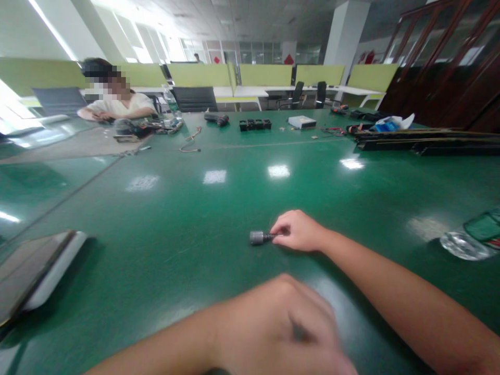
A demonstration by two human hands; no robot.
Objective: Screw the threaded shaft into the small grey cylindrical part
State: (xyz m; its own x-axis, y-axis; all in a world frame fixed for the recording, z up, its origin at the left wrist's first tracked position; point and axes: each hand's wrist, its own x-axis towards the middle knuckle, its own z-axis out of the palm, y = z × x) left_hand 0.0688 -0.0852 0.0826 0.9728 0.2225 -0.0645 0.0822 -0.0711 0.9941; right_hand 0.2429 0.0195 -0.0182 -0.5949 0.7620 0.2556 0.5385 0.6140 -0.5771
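A glossy green desk (175,208) fills most of the frame, ceiling lights glaring back in bright patches across its middle. Behind it, lime-green partitions (266,75) and dark office chairs line the upper part, with a dark-red wooden cabinet (441,78) at upper right. At upper left a person (135,104) in a pale top sits at the desk beside a jumble of parts. Along the desk's far side lie a loose cable (191,140), a black block (255,125), a pale grey box (302,122) and long black rails (425,140). A flat slab-like thing (35,273) sits at lower left; a clear bottle (466,244) lies at the right edge. Near the centre, the right hand (299,230) has its fingers pinched on the thin end of a dark cylindrical part (257,238). The left hand (279,325), blurred at bottom centre, covers some of the desk; its fingers curl, and I can't tell whether they grip anything.
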